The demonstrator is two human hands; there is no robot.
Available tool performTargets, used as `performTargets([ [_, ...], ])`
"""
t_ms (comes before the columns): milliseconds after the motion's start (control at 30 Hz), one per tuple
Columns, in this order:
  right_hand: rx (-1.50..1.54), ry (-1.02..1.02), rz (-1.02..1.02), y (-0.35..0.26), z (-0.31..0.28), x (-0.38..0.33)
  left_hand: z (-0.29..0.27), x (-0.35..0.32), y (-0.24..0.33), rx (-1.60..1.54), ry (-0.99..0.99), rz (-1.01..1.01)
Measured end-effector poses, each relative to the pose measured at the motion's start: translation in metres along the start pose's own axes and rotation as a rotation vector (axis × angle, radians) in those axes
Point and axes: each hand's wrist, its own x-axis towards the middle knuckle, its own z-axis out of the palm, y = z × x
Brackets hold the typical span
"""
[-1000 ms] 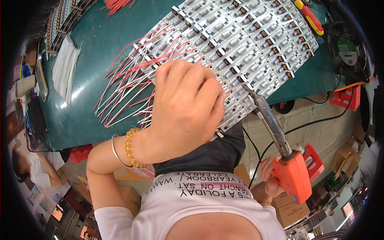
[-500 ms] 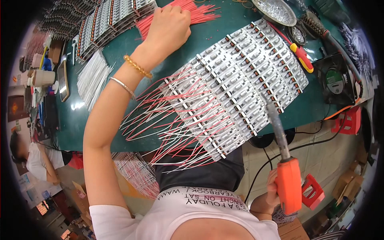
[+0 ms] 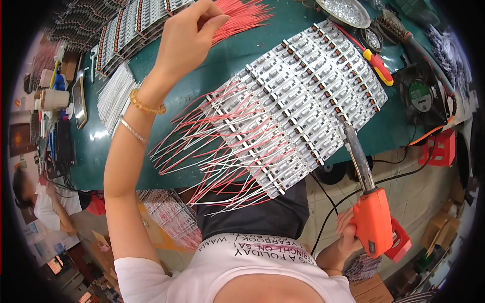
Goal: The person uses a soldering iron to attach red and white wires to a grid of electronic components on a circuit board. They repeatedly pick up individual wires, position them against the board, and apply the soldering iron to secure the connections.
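Note:
A panel of small white circuit boards (image 3: 308, 91) lies slanted on the green table (image 3: 222, 70). Red and white wires (image 3: 212, 146) fan out from its near edge. My left hand (image 3: 187, 38) is stretched to the far side of the table, its fingertips pinched on the pile of loose red wires (image 3: 242, 12). At the lower right, my right hand (image 3: 346, 237) grips an orange soldering gun (image 3: 371, 222). The gun's metal tip (image 3: 348, 134) points up at the panel's right near edge.
A bundle of white wires (image 3: 113, 93), a phone (image 3: 79, 101) and stacked boards (image 3: 131, 30) lie at the left. A red-and-yellow screwdriver (image 3: 376, 65), a small fan (image 3: 419, 96) and a metal dish (image 3: 343, 10) sit at the right. Another person (image 3: 43, 202) sits far left.
My left hand has lifted off the board panel and reached away to the red wire pile. The soldering gun has shifted a little, its tip staying near the panel's edge.

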Motion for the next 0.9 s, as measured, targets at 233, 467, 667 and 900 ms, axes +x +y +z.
performTargets([
  [233, 0.135, -0.061, -0.043, 0.004, -0.001, -0.005, -0.01, -0.083, 0.076, -0.366, -0.117, -0.198],
  [467, 0.194, -0.084, 0.068, -0.009, -0.006, -0.022, -0.008, -0.156, 0.122, -0.316, -0.385, -0.158],
  [667, 0.236, -0.183, 0.106, -0.007, -0.015, -0.034, 0.001, -0.163, 0.122, -0.405, -0.393, -0.214],
  [900, 0.214, -0.043, 0.352, -0.017, -0.01, -0.037, 0.009, -0.167, 0.12, -0.404, -0.348, -0.197],
])
